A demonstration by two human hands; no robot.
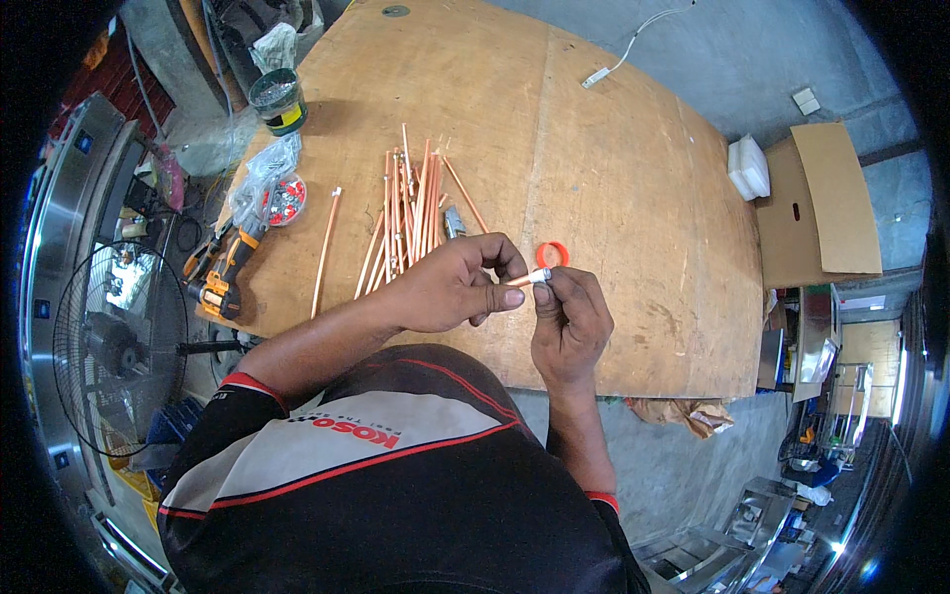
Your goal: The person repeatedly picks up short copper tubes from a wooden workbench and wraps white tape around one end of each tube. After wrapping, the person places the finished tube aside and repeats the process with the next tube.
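Over plywood table (614,178), both hands' fingers pinching short copper tube (524,279) (white-tipped), copper rods (406,213) nearby

Copper tube (522,280) mostly inside hands (510,297)

A bundle of shiny copper tubes (408,213) is seen on a matt, scuffed plywood table (614,168) at centre frame, beside a glossy orange plastic ring (552,253). At right, dull brown cardboard (821,203) is laid on rough grey concrete floor (772,49).
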